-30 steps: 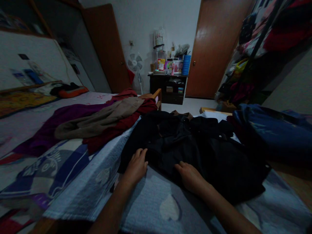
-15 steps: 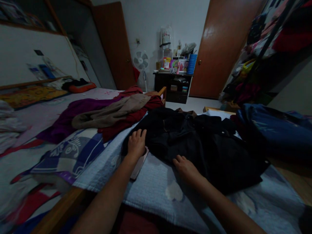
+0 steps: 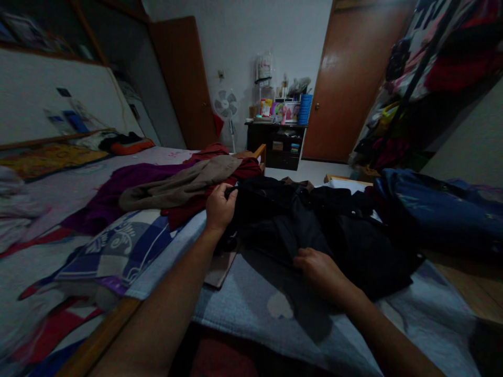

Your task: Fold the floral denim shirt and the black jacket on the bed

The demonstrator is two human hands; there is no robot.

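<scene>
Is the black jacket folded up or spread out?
Spread out: the black jacket lies wide across the light blue bedcover.

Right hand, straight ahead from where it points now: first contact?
The black garment. The right hand already has its near edge at the fingertips, and folds lie just ahead. How high they stand is hard to judge in this dark view.

Passable right here, low over the blue bedcover (image 3: 251,303), between the flat pinkish thing (image 3: 220,269) and the right hand (image 3: 320,272). Blocked just beyond by the dark garment (image 3: 277,217), bunched and raised at the left hand (image 3: 220,207). Hemmed in leftward by brown and red clothes (image 3: 181,184), rightward by piled denim (image 3: 440,209). Open above the heaps, though!
</scene>
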